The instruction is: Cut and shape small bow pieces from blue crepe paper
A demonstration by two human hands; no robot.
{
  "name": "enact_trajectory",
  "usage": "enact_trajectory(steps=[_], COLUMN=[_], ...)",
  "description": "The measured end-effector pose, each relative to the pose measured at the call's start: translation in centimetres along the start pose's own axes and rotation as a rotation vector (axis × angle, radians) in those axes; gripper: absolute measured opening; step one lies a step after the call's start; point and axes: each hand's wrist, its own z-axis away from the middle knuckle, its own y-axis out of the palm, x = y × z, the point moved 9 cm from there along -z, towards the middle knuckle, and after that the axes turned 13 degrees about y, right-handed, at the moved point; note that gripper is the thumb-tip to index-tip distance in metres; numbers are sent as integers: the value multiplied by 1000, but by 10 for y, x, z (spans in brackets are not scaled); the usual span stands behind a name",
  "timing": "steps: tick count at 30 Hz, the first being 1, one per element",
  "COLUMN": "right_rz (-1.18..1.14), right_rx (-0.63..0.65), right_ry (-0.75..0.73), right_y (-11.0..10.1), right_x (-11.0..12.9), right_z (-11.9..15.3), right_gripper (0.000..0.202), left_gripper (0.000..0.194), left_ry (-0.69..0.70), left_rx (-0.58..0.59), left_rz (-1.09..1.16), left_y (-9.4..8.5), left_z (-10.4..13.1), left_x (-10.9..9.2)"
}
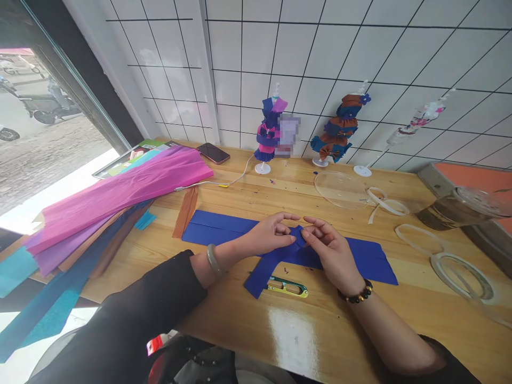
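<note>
Right hand (334,253): thumb and fingertips pinch the folded upper end of a narrow dark-blue crepe-paper strip (258,278), at frame centre. Left hand (266,233): thumb and curled forefinger appear to pinch the same fold from the other side; exact contact partly hidden. The strip's loose tail slants to lower left, its end touching green-and-yellow thread snips (288,287). Beneath the hands, a wide dark-blue paper panel (220,226) lies flat across the middle. Toward the right edge: a flat white ring (464,277); upper centre, a pink-and-blue ruffled paper figure (267,140) on a stand.

Risks, judged: uneven fingertip pressure could skew or open the fold; pulling hard could tear the thin paper; dragging the tail could catch the snips.
</note>
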Motion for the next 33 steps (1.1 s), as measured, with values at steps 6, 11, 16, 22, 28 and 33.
enact_trajectory(steps=[6,11,16,22,28,33], right_rz=[-38,-70,-88,-111,-60,69], right_rx=[-64,-117,-250,-291,-182,-55], right_ry=[-5,-12,-35,-52,-34,-49], right_y=[-10,-24,-54,-74,-52,-16], right_x=[-1,-1,2,-2,-6,-2], right_z=[-4,-10,-18,-29,-25,-11], right_gripper=[39,37,40,39,36,35], left_gripper=[74,76,54,43,48,38], left_ry=[-110,-162,-230,-279,-237,-211], left_rx=[80,129,189,211,216,35], left_rz=[130,195,178,92,237,271], left_y=[9,15,20,15,19,5], left_z=[5,8,12,14,9,4], left_x=[14,15,15,20,15,26])
